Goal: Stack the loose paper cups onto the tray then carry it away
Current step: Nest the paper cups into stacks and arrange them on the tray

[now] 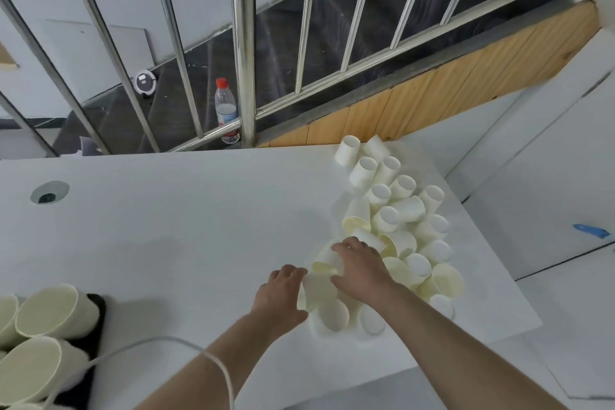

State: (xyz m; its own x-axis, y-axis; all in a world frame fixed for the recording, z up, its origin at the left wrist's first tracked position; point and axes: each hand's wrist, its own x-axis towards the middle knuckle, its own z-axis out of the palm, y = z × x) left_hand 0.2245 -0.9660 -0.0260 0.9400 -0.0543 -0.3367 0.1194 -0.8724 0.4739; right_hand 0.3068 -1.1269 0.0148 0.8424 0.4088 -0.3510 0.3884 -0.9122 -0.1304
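Cups (396,226) lie in a big loose heap on the right part of the white worktop (166,226), some on their sides, some mouth up, some mouth down, running from the far edge down to the near right corner. Most of the sorting looks undone, judging by the size of that heap.

At the lower left corner sits the dark tray (96,316), only partly in frame, with several cups or short stacks (46,309) already on it, leaning toward the camera. How many are nested there cannot be told. So a start has been made; the bulk is left, and the carrying away has not begun.

Both hands work at the near end of the heap. The left hand (279,296) has its grip curled round the side of a cup (316,289) lying there. The right hand (361,268) rests on top of the cups just beside it, fingers (349,245) bent over them; whether its grip truly holds one or only presses cannot be told.

Heap and tray are well apart, with bare worktop between. A white cord (213,359) loops across the left forearm toward the tray and might snag a reach. A round hole (49,192) is set in the worktop at far left. Beyond the far edge stand metal railings (244,43), with a water bottle (227,110) behind them.
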